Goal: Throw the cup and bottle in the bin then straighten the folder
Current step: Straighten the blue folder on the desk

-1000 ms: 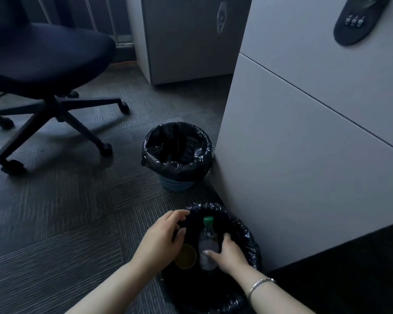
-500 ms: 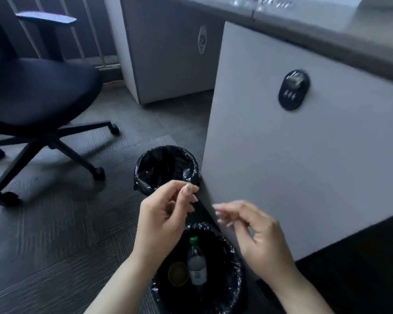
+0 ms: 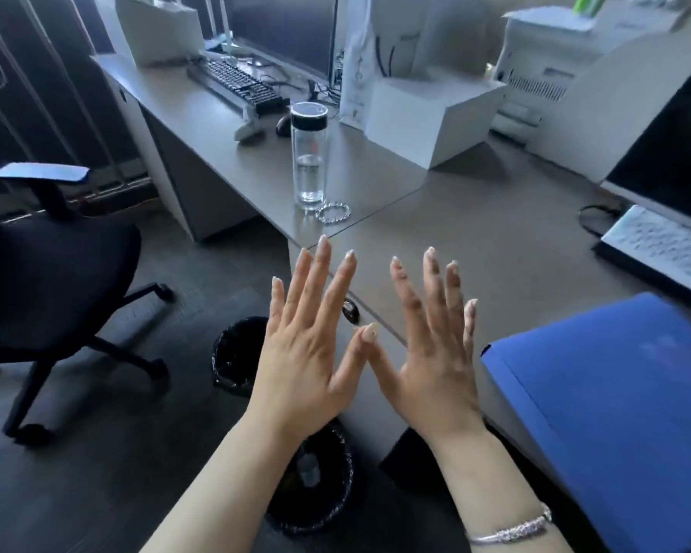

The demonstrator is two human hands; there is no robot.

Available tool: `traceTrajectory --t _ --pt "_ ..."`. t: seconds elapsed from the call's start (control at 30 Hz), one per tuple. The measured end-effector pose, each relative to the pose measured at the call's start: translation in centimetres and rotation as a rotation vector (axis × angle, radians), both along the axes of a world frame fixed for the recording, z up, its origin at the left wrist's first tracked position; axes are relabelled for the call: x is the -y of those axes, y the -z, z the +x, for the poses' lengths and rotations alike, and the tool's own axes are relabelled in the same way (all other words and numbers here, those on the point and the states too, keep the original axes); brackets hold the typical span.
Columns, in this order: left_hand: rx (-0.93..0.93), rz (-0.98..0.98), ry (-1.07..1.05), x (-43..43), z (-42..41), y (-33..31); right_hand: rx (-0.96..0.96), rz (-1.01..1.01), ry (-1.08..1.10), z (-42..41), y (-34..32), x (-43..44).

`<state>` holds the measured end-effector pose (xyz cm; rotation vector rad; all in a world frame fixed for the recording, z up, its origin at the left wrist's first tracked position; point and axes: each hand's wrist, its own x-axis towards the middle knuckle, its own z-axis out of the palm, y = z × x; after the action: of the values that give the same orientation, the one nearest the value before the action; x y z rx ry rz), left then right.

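My left hand and my right hand are raised side by side in front of the desk corner, fingers spread, thumbs touching, both empty. Below my left forearm stands the near bin with its black liner; the plastic bottle lies inside it, partly hidden by my arm. The cup is not visible. A blue folder lies on the desk at the right, turned at an angle to the desk edge, close to my right hand.
A second black-lined bin stands on the floor behind my left hand. A clear water bottle and bead bracelet sit on the desk. An office chair is at left. Keyboards, monitors and white boxes fill the back.
Both hands let go of the cup and bottle in the bin, rose to desk height and spread open. The view tilted up from the floor to the desk top.
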<state>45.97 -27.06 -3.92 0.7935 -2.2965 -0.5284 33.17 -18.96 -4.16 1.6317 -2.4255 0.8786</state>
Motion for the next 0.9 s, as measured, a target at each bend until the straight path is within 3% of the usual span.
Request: traceTrajectory --t 0.23,0.43,0.57,0.73,0.9 --pt "0.029 0.147 0.266 -5.9 -9.7 -7.4 0.294 -0.055 0.456 -8.6 -5.0 -11.9" --pt "0.263 0.258 0.446 -11.5 -20.7 -6.9 0.538 -0.172 0.768 -13.7 -3.4 -22.2" --pt "0.432 0.328 0.390 -11.8 -25.8 -4.0 0.662 -0.200 0.920 -15.9 -1.0 -25.2" --pt "0.645 0.327 0.206 -9.9 -28.9 0.1 0.908 0.030 1.027 -16.6 1.9 -25.8" --pt "0.694 0.387 0.187 -9.3 -29.4 0.9 0.937 -0.073 1.046 -16.5 1.9 -24.0"
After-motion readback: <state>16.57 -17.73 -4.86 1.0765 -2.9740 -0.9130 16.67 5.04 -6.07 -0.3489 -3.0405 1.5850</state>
